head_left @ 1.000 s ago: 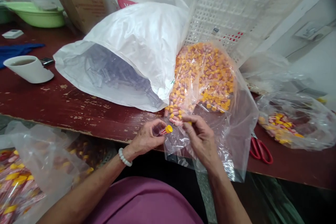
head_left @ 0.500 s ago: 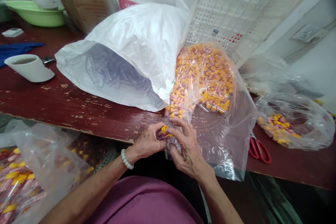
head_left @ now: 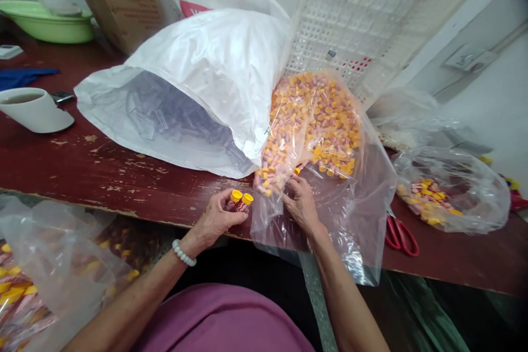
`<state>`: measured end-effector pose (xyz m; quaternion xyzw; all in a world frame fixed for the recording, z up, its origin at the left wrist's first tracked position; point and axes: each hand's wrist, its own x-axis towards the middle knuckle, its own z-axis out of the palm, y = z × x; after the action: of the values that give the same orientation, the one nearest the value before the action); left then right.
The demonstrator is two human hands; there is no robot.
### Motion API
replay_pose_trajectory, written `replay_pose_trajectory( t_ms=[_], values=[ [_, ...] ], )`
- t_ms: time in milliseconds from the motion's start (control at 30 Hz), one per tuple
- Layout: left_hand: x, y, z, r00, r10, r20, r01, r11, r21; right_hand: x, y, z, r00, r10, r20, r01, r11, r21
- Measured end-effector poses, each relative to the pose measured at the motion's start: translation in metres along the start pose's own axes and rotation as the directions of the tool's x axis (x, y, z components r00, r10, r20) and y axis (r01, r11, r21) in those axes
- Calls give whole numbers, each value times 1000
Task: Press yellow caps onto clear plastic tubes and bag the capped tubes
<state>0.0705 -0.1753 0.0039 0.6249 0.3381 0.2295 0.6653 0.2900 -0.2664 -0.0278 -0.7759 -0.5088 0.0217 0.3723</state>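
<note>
Reaching back into the clear bag (head_left: 355, 198), the right hand (head_left: 301, 203) pinches another tube (head_left: 297, 169) while the left hand (head_left: 214, 220) now grips two yellow-capped tubes (head_left: 240, 200) beside it.

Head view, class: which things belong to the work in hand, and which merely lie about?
In use:
left hand
two yellow-capped tubes
right hand
clear bag of tubes

Lying about:
red scissors
white cup
green basin

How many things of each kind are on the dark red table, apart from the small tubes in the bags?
Clear plastic bags of yellow-capped tubes: 2
White woven sack: 1
White slanted cup: 1
Red-handled scissors: 1
Green plastic basin: 1
Total: 6
</note>
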Motion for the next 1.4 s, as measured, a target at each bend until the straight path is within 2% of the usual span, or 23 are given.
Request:
replay_pose_trajectory(
  t_ms=[167,333,533,700,833,900,1000,1067,1100,1167,1233,1333,1400],
  values=[
    [-1,3,5,1000,-27,-7,27,999,-19,5,-22,16,988,-90,127,119,962,-247],
    [3,-2,2,999,-24,-20,23,999,-42,-2,-33,24,986,-128,102,157,916,-370],
    [5,-11,1,999,-23,-30,21,997,-70,-1,-41,25,959,-196,204,268,858,-438],
    [3,-14,-5,997,-42,-60,40,998,-39,-8,-14,6,984,-125,125,168,883,-439],
    [3,-11,-4,998,-27,-60,25,999,-29,-19,17,-17,999,-50,-17,39,919,-392],
    [3,-8,0,999,17,-47,-17,1000,-9,-26,19,-29,994,0,-106,-33,950,-311],
    [2,-3,7,993,116,10,-116,989,93,-35,-8,-43,977,91,-192,-90,996,13],
    [0,1,10,983,172,58,-180,960,215,-39,-40,-48,989,78,-127,-47,972,230],
    [-2,3,11,978,193,81,-208,938,279,-40,-57,-49,998,18,-64,0,960,278],
    [-5,7,12,966,228,125,-259,885,386,-41,-88,-47,986,-164,37,146,944,298],
    [-8,10,13,955,244,167,-294,840,455,-41,-108,-41,943,-318,98,281,918,278],
    [-11,10,15,944,258,204,-326,820,471,-41,-118,-34,892,-424,153,376,887,266],
    [-11,9,16,935,286,209,-350,830,435,-41,-118,-33,882,-445,153,400,880,255]
  ],
)
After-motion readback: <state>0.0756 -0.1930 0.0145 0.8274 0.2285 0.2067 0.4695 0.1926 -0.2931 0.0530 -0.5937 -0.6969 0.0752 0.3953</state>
